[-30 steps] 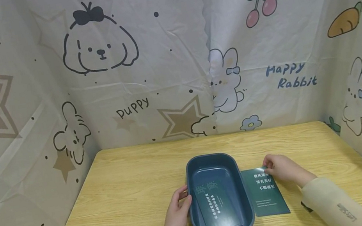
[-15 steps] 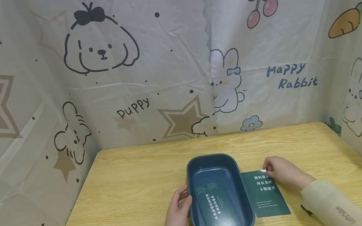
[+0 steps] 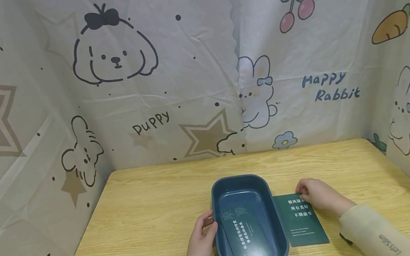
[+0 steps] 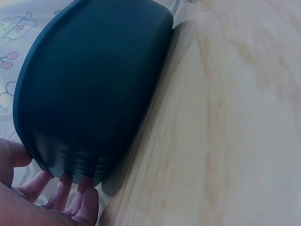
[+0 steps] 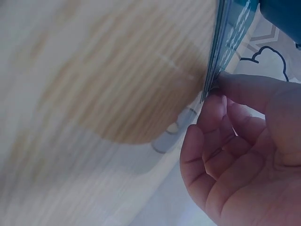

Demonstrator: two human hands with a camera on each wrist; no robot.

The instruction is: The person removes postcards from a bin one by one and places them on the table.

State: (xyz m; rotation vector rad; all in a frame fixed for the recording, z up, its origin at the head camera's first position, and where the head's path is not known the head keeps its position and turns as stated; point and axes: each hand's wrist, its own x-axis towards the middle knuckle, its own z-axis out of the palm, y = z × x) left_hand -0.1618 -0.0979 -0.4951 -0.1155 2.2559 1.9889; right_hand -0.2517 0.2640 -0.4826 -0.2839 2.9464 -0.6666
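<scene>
In the head view a deep blue rectangular box (image 3: 280, 228) with rounded corners stands on the table. My left hand (image 3: 200, 240) holds its left side, fingertips (image 4: 61, 188) against the outer wall and thumb at the rim. Inside the box lies a dark green card (image 3: 249, 242) with white characters. To the right of the box is a second green card (image 3: 303, 228), also printed in white. My right hand (image 3: 318, 195) pinches its far right corner between thumb and fingers. In the right wrist view several thin layers of cards (image 5: 214, 61) show at that edge.
A wooden-topped table (image 3: 153, 208) extends around the box. Printed cloth (image 3: 166, 85) hangs behind it and along both sides. A small black object (image 3: 345, 238) shows partly beneath the right sleeve (image 3: 374, 231).
My right hand has shifted slightly toward me and to the left. The far edge of the pinched card sits a little lower in view. My left hand and the box stay in place.
</scene>
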